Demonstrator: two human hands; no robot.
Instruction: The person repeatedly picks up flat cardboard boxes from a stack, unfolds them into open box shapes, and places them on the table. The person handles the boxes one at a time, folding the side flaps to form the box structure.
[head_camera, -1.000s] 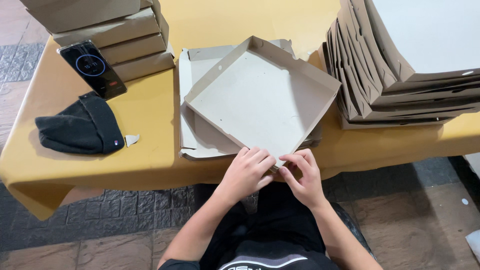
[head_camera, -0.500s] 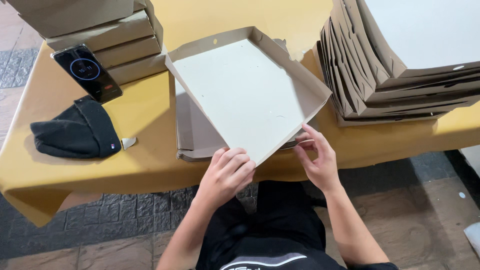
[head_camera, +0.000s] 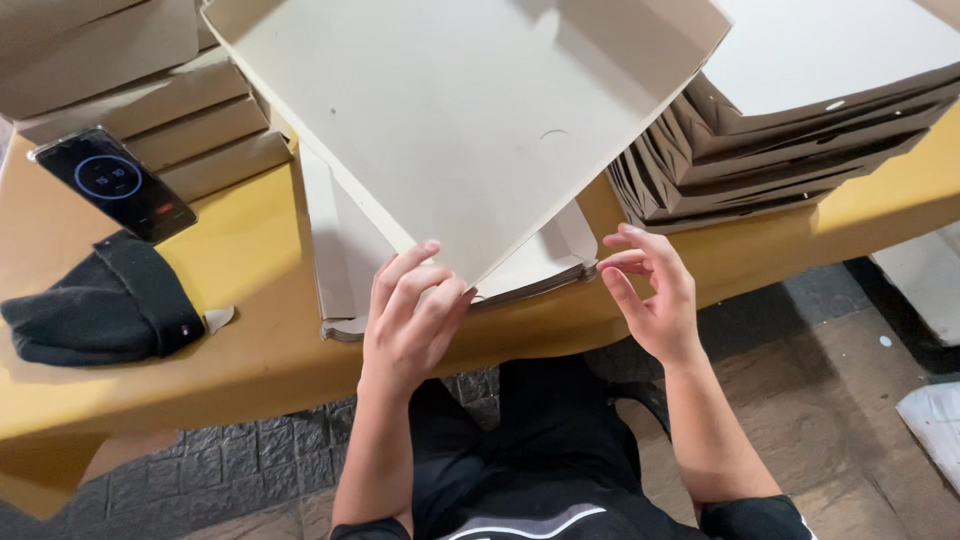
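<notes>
Item: folded cardboard box tray (head_camera: 450, 120), pale inner face showing, side walls raised. Since half a second ago it has tipped up and fills far more of the view, its near corner now lifted off the pile beneath it; a second ago it lay lower with both hands at that corner. Position: over the middle of the tabletop (head_camera: 250, 330), near corner pointing at the front edge. Left hand (head_camera: 410, 320): fingers curled and pressed together on the tray's near corner, pinching the edge from below, thumb hidden. Right hand (head_camera: 655, 295): has come off the tray and now stands just beside its lower right edge, fingers loosely bent and a little apart, holding nothing; whether a fingertip touches the card beneath cannot be told. Under the tray: stack of flat card blanks (head_camera: 345, 260), reaching the front edge. Right side of the tabletop: tall pile of nested folded boxes (head_camera: 800, 130), close to the tray's right wall. Far left corner: stack of closed brown boxes (head_camera: 150, 110), with a dark phone (head_camera: 112, 182), screen lit, leaning against it. Left front: black knitted cap (head_camera: 100, 310), well apart from both hands.
</notes>
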